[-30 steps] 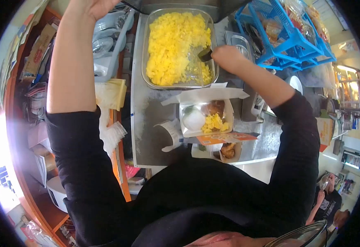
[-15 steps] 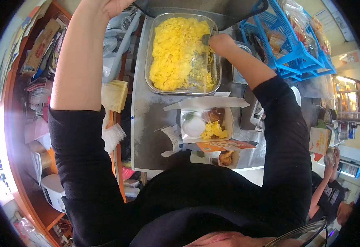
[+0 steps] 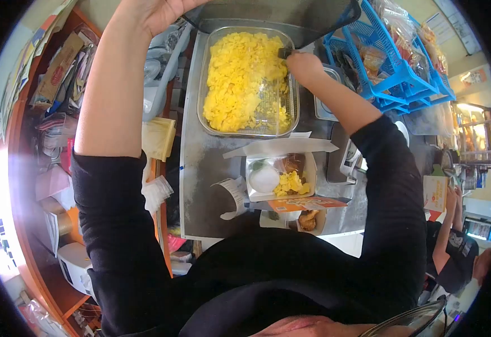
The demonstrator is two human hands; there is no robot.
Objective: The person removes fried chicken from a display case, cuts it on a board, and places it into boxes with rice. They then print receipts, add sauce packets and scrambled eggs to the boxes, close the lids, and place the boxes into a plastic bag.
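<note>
A clear rectangular container (image 3: 201,112) holds a large heap of yellow scrambled egg (image 3: 234,78), with see-through plastic showing over its right part. At the container's right rim, my right hand (image 3: 304,66) is closed on a small black handle (image 3: 284,53); what the handle belongs to I cannot make out. My left hand (image 3: 164,16) is raised at the top edge, cut off by the frame, its fingers mostly hidden. Below the container stands an open paper food box (image 3: 313,171) with a mound of white rice (image 3: 264,178), some egg (image 3: 290,183) and brown food.
A second box with fried food (image 3: 308,220) sits nearest my body. Blue plastic baskets (image 3: 403,84) with packets stand at the right, a grey bin of plastic lids (image 3: 169,73) at the left. A curled paper slip (image 3: 231,199) lies on the metal table. Another person (image 3: 453,247) is far right.
My right hand has shifted slightly within the container's right side, and the black handle now shows more. The view has dipped a little. The other person's hands have moved.
</note>
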